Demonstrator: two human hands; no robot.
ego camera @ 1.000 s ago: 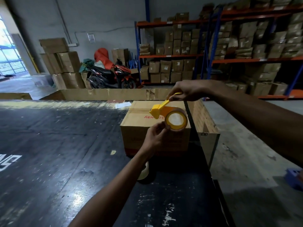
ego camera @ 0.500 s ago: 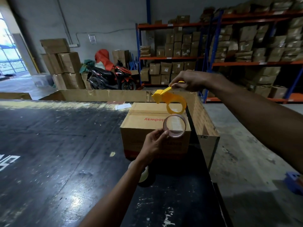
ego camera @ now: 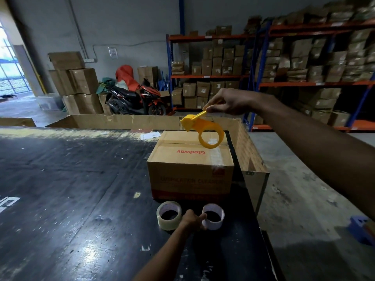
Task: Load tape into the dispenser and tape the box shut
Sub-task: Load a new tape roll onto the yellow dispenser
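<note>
Dispenser (ego camera: 205,129) empty, pinched by its handle in right hand (ego camera: 229,102) above the untaped box (ego camera: 190,165); left hand (ego camera: 191,221) on table (ego camera: 81,199) touches the spent core (ego camera: 213,216), full roll (ego camera: 169,215) beside it ungrasped; loading and taping remain.

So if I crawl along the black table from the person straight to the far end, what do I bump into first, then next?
left hand between the two tape rolls, the clear tape roll and the white tape roll → cardboard box → yellow dispenser held above it by the right hand → cardboard wall
</note>
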